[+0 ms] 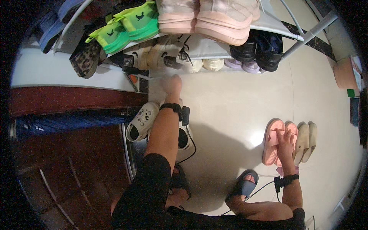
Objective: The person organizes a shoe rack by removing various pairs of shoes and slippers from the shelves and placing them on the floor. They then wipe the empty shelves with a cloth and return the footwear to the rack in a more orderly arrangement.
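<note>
My right hand (285, 143) rests on a pair of pink slide sandals (271, 155) on the floor at the right, its fingers spread over their straps. Close beside them stands a pair of beige slippers (302, 141). My left hand (172, 84) reaches forward, blurred, just below the shoe rack's lowest shelf; whether it holds anything is not plain. Under my left forearm lies a white clog with charms (143, 122), and its mate (184, 138) is partly hidden by the arm. Both wrists wear black straps with cabled devices.
Ahead stands a white shoe rack (210, 53) with green sneakers (138, 23), pale pink sneakers (224, 21), black shoes (268, 51) and others. A dark red wooden door (72, 161) is at the left. My feet wear dark slides (246, 185). A pinkish container (345, 74) stands far right.
</note>
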Demonstrator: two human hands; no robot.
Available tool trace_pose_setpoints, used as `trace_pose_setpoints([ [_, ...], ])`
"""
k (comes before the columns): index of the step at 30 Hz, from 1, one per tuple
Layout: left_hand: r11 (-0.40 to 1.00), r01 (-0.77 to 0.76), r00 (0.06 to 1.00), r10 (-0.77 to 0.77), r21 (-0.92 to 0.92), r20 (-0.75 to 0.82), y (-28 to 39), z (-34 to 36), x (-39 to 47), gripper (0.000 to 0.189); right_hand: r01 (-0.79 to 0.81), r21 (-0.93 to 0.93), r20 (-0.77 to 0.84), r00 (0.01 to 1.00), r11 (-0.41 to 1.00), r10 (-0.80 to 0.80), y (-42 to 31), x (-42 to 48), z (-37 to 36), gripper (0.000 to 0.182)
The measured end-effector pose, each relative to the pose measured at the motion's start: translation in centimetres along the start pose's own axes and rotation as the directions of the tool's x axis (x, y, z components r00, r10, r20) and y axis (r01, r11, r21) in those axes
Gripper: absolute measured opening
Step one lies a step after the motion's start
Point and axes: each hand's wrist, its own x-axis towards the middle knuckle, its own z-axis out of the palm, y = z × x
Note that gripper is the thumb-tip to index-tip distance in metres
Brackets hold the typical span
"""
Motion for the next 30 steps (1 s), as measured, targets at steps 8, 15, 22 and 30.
trace_pose_setpoints([
  [8,0.977,0.009,0.999,-0.016,-0.212,-0.032,9.6,6.8,-6.7,0.073,0.048,0.031,-0.036,0.998,0.998,-0.047,0.5,0.4,1.1,0.073],
  [15,0.944,-0.040,0.999,0.039,-0.326,-0.008,16.7,7.5,-11.0,0.072,-0.021,0.001,0.014,1.000,1.000,0.021,0.7,0.5,2.0,0.076],
  [22,0.957,-0.133,0.987,0.150,-0.259,0.049,21.7,9.0,-14.4,0.067,-0.044,0.026,0.042,0.998,0.999,0.043,-0.3,0.2,0.4,0.077],
  [30,0.874,-0.453,0.891,0.452,-0.175,-0.051,25.8,12.2,-18.3,0.061,-0.003,0.004,0.007,1.000,1.000,0.003,0.8,0.3,1.7,0.071],
])
